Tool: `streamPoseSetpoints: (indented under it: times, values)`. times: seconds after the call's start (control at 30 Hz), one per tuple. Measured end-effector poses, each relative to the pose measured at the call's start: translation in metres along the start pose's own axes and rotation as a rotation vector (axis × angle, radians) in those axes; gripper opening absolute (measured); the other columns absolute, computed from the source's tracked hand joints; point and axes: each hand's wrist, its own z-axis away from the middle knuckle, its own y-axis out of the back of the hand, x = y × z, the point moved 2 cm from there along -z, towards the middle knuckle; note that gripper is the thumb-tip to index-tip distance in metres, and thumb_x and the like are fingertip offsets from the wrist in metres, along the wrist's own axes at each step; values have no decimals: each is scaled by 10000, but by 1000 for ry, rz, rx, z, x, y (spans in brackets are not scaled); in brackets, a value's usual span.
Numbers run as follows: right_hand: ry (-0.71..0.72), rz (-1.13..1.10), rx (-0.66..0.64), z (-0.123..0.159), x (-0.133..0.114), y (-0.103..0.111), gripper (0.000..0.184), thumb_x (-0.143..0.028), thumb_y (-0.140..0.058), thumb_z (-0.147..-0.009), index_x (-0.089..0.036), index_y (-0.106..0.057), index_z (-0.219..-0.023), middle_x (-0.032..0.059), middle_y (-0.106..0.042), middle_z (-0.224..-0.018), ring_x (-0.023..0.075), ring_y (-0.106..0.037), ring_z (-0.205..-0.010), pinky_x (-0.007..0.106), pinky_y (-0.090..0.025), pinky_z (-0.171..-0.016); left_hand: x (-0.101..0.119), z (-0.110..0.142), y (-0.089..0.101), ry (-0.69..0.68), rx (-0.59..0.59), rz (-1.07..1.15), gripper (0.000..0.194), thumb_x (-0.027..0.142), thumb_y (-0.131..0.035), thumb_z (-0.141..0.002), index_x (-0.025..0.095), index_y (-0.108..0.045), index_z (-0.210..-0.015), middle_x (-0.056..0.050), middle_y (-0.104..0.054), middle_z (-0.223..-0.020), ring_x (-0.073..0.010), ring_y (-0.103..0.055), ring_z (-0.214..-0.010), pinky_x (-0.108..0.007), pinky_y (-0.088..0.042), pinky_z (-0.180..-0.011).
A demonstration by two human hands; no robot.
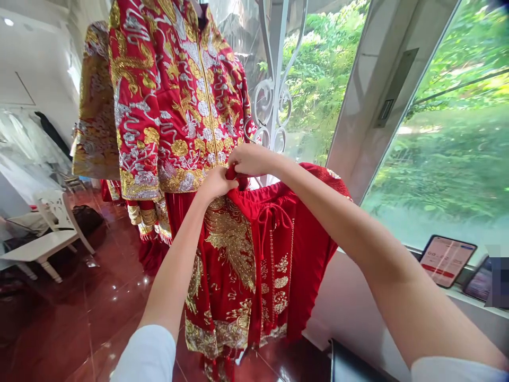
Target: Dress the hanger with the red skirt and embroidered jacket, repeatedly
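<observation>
A red skirt [234, 254] with gold embroidery and a tied drawstring hangs from both hands in the middle of the view. My left hand [217, 184] is closed on the skirt's waistband at its left end. Right beside it, my right hand [250, 159] pinches red fabric at the same waistband corner, fingers bent down. Whether a hanger or clip sits between the fingers is hidden. Just behind the hands hangs a red jacket [191, 106] with gold and silver embroidery and a front zip.
Another gold-embroidered garment [93, 106] hangs behind the jacket. A white scrolled metal stand [274, 101] rises by the window. Two phones, one a lit phone [447, 260], rest on the right sill. A white chair [59, 228] stands at left, and a dark object [350, 361] lies low at right.
</observation>
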Motion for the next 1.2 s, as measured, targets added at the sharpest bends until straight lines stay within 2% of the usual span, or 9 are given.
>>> streamPoseSetpoints:
  times: [0.07, 0.17, 0.23, 0.37, 0.57, 0.77, 0.87, 1.0, 1.2]
  values:
    - [-39, -105, 251, 26, -3, -6, 280, -119, -452, -794, -182, -694, -919, 62, -662, -858, 182, -556, -806, 312, -366, -725, 2, -1, -2, -26, -24, 15, 255, 207, -574, -624, 215, -356, -494, 43, -353, -482, -102, -374, -483, -285, -285, -498]
    - [-346, -160, 575, 67, -4, -32, 307, -274, -388, -888, -160, -672, -873, 82, -656, -832, 187, -561, -783, 307, -375, -702, 0, -4, -4, -47, -92, 102, 215, 186, -572, -620, 205, -390, -508, 41, -399, -506, -89, -377, -478, -272, -295, -511]
    - [-538, -132, 548, 80, -6, -56, 361, -391, -416, -885, -162, -661, -751, 88, -647, -729, 208, -563, -736, 325, -374, -704, -3, -7, -5, -40, -142, 167, 147, 202, -584, -610, 195, -453, -546, 32, -464, -538, -95, -414, -494, -262, -319, -514]
    - [-663, -104, 363, 69, -9, -82, 385, -441, -456, -860, -183, -657, -658, 100, -660, -685, 249, -590, -764, 381, -349, -825, -7, -12, -5, -52, -199, 243, 116, 245, -598, -586, 163, -574, -665, 8, -580, -632, -123, -514, -572, -254, -399, -552]
    - [-814, -1, 374, 76, 5, -65, 311, -229, -389, -838, -153, -663, -715, 149, -691, -810, 273, -595, -786, 402, -335, -801, -9, -8, 0, -137, 45, -72, 466, 247, -607, -625, 133, -643, -1076, -94, -675, -1027, -239, -608, -918, -357, -478, -839]
    - [-872, 123, 509, 99, 25, -56, 338, -213, -340, -874, -149, -644, -740, 142, -687, -829, 261, -569, -756, 438, -297, -837, 19, 0, 2, -442, 177, -258, 787, 250, -680, -656, 153, -403, -1386, -143, -413, -1439, -301, -346, -1337, -418, -263, -1120]
    - [-889, 82, 438, 94, 28, -52, 354, -227, -340, -882, -155, -638, -707, 149, -681, -784, 257, -554, -697, 398, -308, -748, 61, -15, -12, -597, 79, -319, 719, 214, -701, -629, 192, -493, -1317, -104, -511, -1341, -311, -383, -1300, -452, -222, -1118]
    - [-898, 122, 378, 92, 26, -46, 351, -220, -354, -876, -149, -663, -725, 170, -681, -776, 279, -567, -698, 379, -305, -688, 102, -47, -44, -570, -151, -595, 346, 96, -650, -613, 157, -696, -950, -93, -677, -946, -323, -573, -1068, -441, -307, -1020]
    - [-862, 85, 518, 108, 21, -37, 276, -235, -431, -851, -146, -690, -812, 150, -679, -829, 266, -581, -736, 376, -373, -696, 99, -56, -62, -570, -33, -575, 242, 107, -624, -666, 104, -701, -895, -151, -672, -902, -341, -607, -978, -402, -406, -851]
